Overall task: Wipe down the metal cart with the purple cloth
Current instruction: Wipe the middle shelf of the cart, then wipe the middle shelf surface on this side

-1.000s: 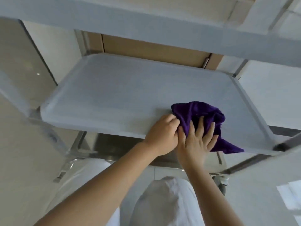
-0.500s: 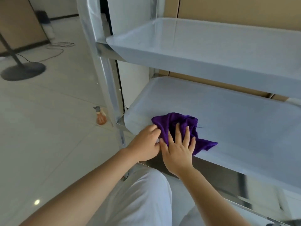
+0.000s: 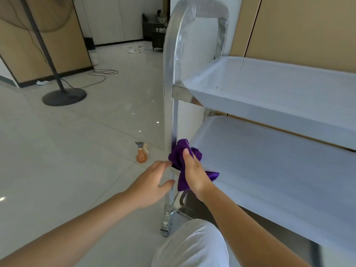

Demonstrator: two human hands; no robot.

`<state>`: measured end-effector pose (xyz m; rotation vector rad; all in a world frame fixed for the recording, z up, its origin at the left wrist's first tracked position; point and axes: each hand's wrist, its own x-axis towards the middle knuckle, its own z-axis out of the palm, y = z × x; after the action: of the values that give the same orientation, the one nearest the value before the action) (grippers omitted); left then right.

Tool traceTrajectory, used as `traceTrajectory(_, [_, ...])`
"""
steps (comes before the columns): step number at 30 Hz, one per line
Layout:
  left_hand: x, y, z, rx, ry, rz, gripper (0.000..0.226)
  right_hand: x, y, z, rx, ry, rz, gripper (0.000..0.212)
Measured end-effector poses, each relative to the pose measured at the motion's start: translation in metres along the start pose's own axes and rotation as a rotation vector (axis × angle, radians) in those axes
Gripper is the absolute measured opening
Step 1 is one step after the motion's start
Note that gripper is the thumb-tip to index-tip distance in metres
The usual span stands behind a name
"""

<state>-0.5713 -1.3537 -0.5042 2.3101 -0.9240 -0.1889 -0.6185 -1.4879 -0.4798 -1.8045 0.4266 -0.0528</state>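
From the head camera, looking down over the person's arms: the cart point(image 3: 269, 105) stands on the right, its shelves and upright post wrapped in pale film. The cloth point(image 3: 183, 160) is bunched against the near post point(image 3: 174, 120), right at the corner where the middle shelf point(image 3: 269, 160) meets it, with a tail hanging down below the shelf edge.

The right hand point(image 3: 193, 172) holds the cloth, thumb laid up over the top of the bunch and the rest of the fingers wrapped round it out of sight behind the fabric. The left hand point(image 3: 152, 182) is beside the post on its outer side, fingers loose and spread, grasping nothing; its fingertips reach close to the cloth and the post, though I cannot tell whether they touch either.

At the foot of the post a caster point(image 3: 166, 226) sits on the tiled floor point(image 3: 77, 151). An orange spray bottle point(image 3: 142, 152) stands on the floor just left of the post, apart from the cart. Farther back on the left is a fan stand point(image 3: 64, 96) with a round dark base, and a cable point(image 3: 100, 74) loops across the tiles behind it. The person's knee, in white, shows at the bottom point(image 3: 192, 245).
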Motion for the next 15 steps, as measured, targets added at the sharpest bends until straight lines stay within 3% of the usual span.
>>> traceTrajectory(4, [0.011, 0.014, 0.005, -0.453, 0.124, -0.024, 0.049, -0.012, -0.035, -0.002, 0.406, -0.077, 0.100, 0.051])
traceTrajectory(8, [0.011, 0.029, -0.002, -0.833, 0.244, -0.007, 0.060, -0.017, -0.055, 0.000, 0.577, -0.148, 0.006, 0.048])
traceTrajectory(11, [0.016, 0.041, -0.004, -0.826, 0.304, 0.001, 0.080, -0.019, -0.064, -0.002, 0.711, -0.192, 0.002, 0.056])
traceTrajectory(15, [0.037, 0.050, 0.005, -0.668, 0.475, -0.053, 0.079, -0.020, -0.063, -0.018, 0.833, -0.246, -0.069, 0.054])
